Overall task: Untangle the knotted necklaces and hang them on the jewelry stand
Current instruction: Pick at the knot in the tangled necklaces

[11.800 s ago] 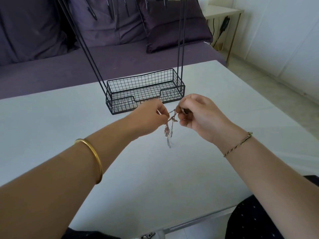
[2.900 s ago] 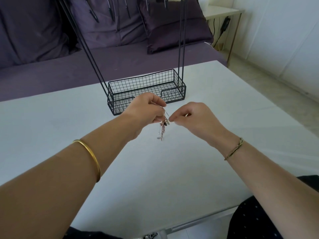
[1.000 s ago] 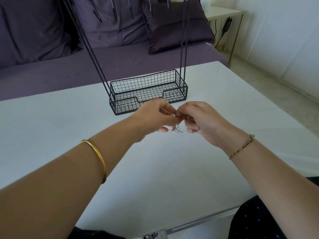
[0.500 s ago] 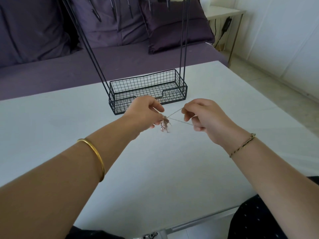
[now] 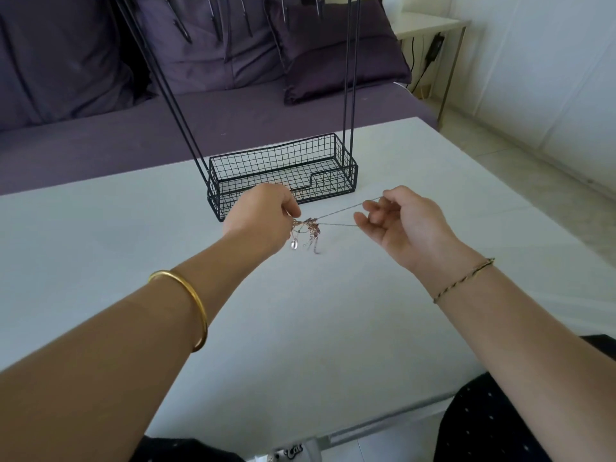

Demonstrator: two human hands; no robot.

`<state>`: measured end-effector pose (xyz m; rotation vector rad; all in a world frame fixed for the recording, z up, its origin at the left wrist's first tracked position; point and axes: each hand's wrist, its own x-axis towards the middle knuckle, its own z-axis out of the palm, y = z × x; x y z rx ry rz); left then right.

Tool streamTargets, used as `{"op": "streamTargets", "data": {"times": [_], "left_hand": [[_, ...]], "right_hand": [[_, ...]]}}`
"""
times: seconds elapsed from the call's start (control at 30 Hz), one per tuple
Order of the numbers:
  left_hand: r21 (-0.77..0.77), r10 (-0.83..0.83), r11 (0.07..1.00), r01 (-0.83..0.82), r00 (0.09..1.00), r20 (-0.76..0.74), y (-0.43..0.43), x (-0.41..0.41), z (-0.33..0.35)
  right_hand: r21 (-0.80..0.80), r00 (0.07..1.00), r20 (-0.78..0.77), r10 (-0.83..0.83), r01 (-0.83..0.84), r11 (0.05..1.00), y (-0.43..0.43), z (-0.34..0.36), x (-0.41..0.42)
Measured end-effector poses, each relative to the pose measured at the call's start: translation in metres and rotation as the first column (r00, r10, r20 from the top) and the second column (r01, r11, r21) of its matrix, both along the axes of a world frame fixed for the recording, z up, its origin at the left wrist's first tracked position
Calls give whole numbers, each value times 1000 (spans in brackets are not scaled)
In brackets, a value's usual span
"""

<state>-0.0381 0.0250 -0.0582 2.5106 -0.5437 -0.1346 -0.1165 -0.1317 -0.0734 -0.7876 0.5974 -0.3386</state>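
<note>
Untangling step, head view. The left hand (image 5: pixel 263 218) pinches the knotted necklaces (image 5: pixel 308 228) between curled fingers (image 5: pixel 289 205). It holds the tangle in the air above the table (image 5: pixel 300 328), just in front of the wire basket base of the jewelry stand (image 5: pixel 283 175). Small pendants dangle below the knot. The right hand (image 5: pixel 403 225) has its fingers (image 5: pixel 370 205) half curled, and a thin chain loop (image 5: pixel 340 215) runs taut from the knot to them as two strands. Whether they pinch the loop or only hook it cannot be told.

Judged stage: early, since no chain is free or hung. The next move calls for a gentle, steady pull on this loop, or for tracing it back into the knot without tightening it.

Compared with half a second ago, the hands stand farther apart and the loop is drawn out longer.
</note>
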Motion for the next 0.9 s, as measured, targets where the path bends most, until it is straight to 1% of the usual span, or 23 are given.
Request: {"op": "streamTargets", "data": {"times": [0.1, 0.17, 0.23, 0.3, 0.37, 0.43, 0.53, 0.63, 0.73, 0.83, 0.9], "left_hand": [[35, -24, 999, 23, 999, 31, -1, -3, 1], [39, -44, 998, 43, 999, 29, -2, -5, 2], [-5, -55, 998, 55, 998, -30, -4, -7, 3], [-111, -43, 993, 29, 991, -127, -7, -11, 6], [-225, -33, 974, -17, 976, -216, -10, -14, 10], [-312, -40, 948, -62, 950, -309, -11, -17, 15], [-381, -102, 921, -79, 896, -433, -13, -20, 20], [-419, -162, 904, -80, 844, -511, -17, -20, 24], [-452, -190, 884, -116, 795, -576, -16, -18, 29], [-482, -181, 851, -210, 744, -643, -16, -14, 29], [-486, -155, 819, -305, 698, -699, -17, -11, 24]], "right_hand": [[-3, 1000, 6, 10, -10, 1000, 2, 0, -3], [-109, 996, -55, 74, -80, 991, 4, 3, -7], [-249, 972, -171, 162, -201, 947, 5, 4, -9], [-369, 927, -287, 243, -341, 864, 7, 5, -12], [-495, 877, -379, 295, -462, 736, 10, 3, -14], [-586, 848, -429, 310, -523, 619, 11, 1, -16], [-638, 831, -442, 337, -556, 533, 13, -1, -16], [-664, 840, -439, 320, -543, 514, 14, -2, -15], [-691, 848, -435, 304, -531, 490, 13, -4, -12], [-712, 851, -439, 287, -525, 467, 11, -8, -8], [-701, 858, -426, 286, -513, 496, 9, -11, -5]]}}
